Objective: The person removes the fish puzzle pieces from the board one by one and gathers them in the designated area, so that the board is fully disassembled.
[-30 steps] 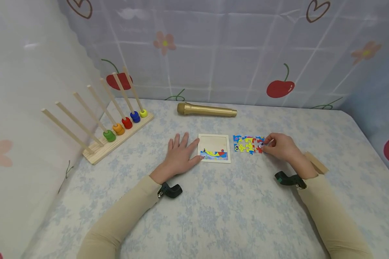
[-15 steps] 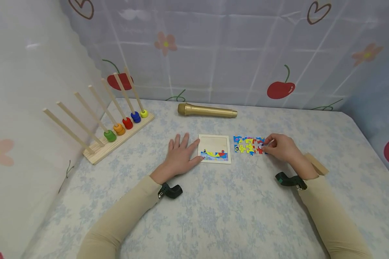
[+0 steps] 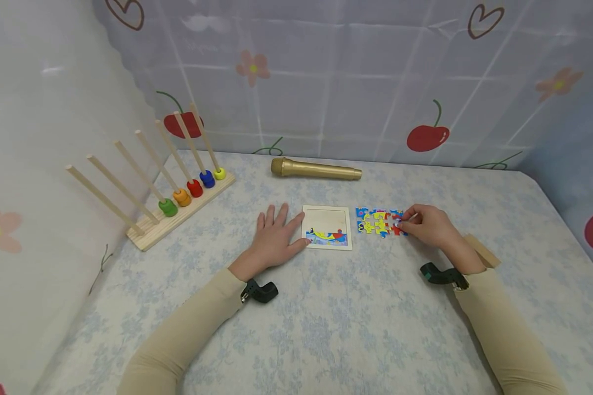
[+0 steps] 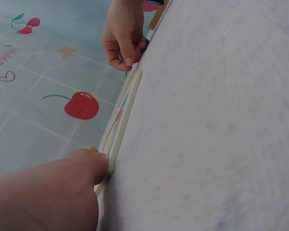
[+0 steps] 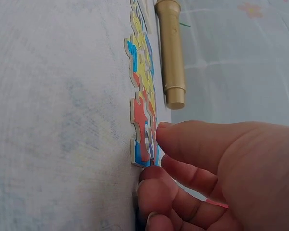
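My left hand lies flat on the table with its fingers spread. Its thumb and index finger reach the left edge of a small white puzzle frame, the thumb right on the rim in the left wrist view. Puzzle pieces with a blue, yellow and red picture fill the bottom of the frame. To its right, a patch of loose puzzle pieces lies close together on the table. My right hand has curled fingers and pinches a puzzle piece at the right end of this patch, between thumb and index finger.
A gold microphone lies behind the frame. At the left stands a wooden bead stacker with tall pegs and coloured beads. A flat brown strip lies beneath the right wrist. A printed curtain hangs behind the table.
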The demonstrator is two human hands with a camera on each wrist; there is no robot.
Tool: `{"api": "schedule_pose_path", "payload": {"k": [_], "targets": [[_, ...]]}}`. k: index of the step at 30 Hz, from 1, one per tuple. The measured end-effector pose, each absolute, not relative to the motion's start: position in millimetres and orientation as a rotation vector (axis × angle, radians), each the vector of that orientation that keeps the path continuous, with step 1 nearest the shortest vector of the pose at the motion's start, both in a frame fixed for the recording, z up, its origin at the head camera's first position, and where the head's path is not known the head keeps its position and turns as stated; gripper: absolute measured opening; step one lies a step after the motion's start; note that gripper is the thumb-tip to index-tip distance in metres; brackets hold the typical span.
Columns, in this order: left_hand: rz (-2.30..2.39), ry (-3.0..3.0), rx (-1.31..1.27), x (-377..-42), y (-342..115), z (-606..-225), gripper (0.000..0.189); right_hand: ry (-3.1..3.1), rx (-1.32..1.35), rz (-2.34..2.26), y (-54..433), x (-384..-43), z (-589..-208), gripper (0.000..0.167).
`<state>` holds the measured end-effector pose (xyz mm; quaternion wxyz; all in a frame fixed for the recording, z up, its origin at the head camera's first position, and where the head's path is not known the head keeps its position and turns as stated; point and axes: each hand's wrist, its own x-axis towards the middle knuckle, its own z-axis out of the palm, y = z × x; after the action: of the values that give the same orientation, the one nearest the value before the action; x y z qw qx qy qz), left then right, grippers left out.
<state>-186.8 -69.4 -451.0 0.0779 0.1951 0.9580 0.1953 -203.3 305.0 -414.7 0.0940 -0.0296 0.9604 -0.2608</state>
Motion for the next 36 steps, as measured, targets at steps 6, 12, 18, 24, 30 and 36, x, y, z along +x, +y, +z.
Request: {"api": "schedule_pose_path", "payload": {"k": [6,12,18,24,30,36], "targets": [[0.586,2.869,0.586,-186.6,-69.6,-451.4,0.071,2.829,-0.08,-0.784,305.3,-204.3,-412.7,0.03],[0.59,2.868,0.584,-187.7,-69.0,-452.8,0.071,2.837,-0.089,-0.785,305.8,-204.7,-413.8,0.027],[0.589,2.867,0.583,-188.4,-69.2,-453.3,0.071,2.864,-0.105,-0.782,300.0,-202.9,-406.8,0.024],[0.582,2.862,0.567,-188.6,-68.6,-454.1,0.072,2.885,-0.197,-0.797,278.3,-195.2,-388.8,0.021],[0.586,2.872,0.57,-188.5,-69.2,-454.1,0.071,2.855,-0.332,-0.811,244.3,-196.8,-380.8,0.02],[0.569,2.862,0.564,-187.5,-68.1,-452.1,0.071,2.777,-0.58,-0.752,197.9,-202.2,-382.0,0.027]]}}
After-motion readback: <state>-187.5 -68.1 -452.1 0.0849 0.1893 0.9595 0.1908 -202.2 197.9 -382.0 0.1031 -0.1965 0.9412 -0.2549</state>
